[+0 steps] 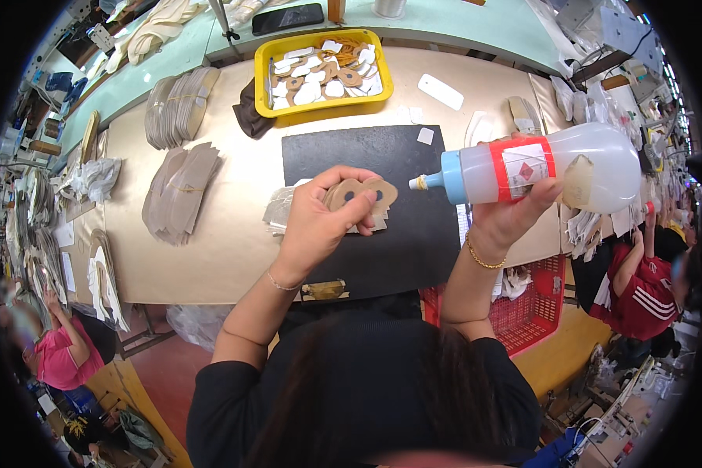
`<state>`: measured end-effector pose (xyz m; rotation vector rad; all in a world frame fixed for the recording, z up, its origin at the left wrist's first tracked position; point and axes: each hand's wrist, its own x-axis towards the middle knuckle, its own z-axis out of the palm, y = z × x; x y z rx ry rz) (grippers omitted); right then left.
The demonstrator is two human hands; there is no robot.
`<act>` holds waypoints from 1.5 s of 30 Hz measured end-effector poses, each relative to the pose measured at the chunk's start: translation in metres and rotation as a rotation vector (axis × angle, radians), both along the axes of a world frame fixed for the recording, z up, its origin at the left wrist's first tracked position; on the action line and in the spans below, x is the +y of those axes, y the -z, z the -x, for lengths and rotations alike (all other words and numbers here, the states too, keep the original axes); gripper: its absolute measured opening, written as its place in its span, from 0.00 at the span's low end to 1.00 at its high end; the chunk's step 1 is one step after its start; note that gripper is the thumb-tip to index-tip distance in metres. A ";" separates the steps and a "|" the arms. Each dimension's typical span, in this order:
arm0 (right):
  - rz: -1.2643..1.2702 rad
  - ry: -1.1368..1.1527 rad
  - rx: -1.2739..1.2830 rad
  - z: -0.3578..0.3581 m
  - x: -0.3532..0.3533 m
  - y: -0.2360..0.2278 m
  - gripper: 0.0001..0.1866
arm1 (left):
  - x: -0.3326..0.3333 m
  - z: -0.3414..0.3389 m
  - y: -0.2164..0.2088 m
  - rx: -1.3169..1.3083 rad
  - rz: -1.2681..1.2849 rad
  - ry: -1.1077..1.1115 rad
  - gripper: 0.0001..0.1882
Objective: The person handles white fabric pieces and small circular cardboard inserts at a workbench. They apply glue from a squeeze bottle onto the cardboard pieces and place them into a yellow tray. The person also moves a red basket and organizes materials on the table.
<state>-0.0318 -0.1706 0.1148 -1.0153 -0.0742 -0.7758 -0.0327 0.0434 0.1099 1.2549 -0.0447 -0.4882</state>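
Head view. The fingers of my left hand are found pinching a small fan of brown pieces, at least two of them bearing a dark dot; the pieces are held above the black mat on the bench. The fingers of my right hand are wrapped around a translucent squeeze bottle, held sideways at the right of the mat. Its light blue cap and pale nozzle point left, near the brown pieces but apart from them. Beyond the mat stands a yellow tray containing white and brown pieces and rubber bands. Left of the mat lie two banded bundles, a nearer and a farther. A red basket sits at lower right.
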 end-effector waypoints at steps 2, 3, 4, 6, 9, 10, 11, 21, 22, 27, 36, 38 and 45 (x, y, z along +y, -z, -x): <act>-0.011 -0.033 0.005 0.000 0.000 0.000 0.33 | 0.000 -0.001 0.001 -0.010 -0.029 -0.003 0.12; -0.061 -0.027 0.019 0.000 0.000 0.000 0.33 | 0.000 -0.001 0.001 -0.014 0.034 0.001 0.13; -0.111 -0.022 0.033 -0.001 0.000 0.000 0.32 | -0.001 -0.001 0.001 0.002 0.069 0.004 0.14; -0.198 -0.035 0.063 -0.001 -0.002 0.000 0.32 | -0.004 0.001 -0.001 0.064 0.128 -0.006 0.15; -0.276 -0.090 0.098 -0.002 -0.008 -0.002 0.31 | -0.009 0.005 -0.006 0.152 0.173 -0.021 0.15; -0.280 -0.109 0.102 -0.003 -0.009 -0.003 0.30 | -0.010 0.005 -0.007 0.147 0.166 -0.010 0.15; -0.284 -0.134 0.099 -0.003 -0.011 -0.004 0.30 | -0.011 0.006 -0.009 0.143 0.159 0.000 0.14; -0.307 -0.049 0.140 -0.003 -0.012 -0.007 0.29 | -0.015 0.010 -0.015 0.026 0.137 0.058 0.10; -0.314 -0.061 0.137 -0.002 -0.012 -0.007 0.29 | -0.016 0.010 -0.016 0.020 0.137 0.062 0.10; -0.319 -0.075 0.135 -0.001 -0.014 -0.008 0.28 | -0.018 0.012 -0.019 0.026 0.147 0.096 0.09; -0.317 -0.041 0.184 -0.002 -0.016 -0.006 0.29 | -0.019 0.013 -0.019 0.034 0.131 0.162 0.10; -0.316 0.002 0.202 -0.002 -0.016 -0.007 0.29 | -0.019 0.014 -0.020 0.028 0.127 0.152 0.10; -0.020 0.119 0.025 0.019 -0.005 -0.012 0.32 | -0.021 0.011 -0.019 -0.042 0.023 0.092 0.09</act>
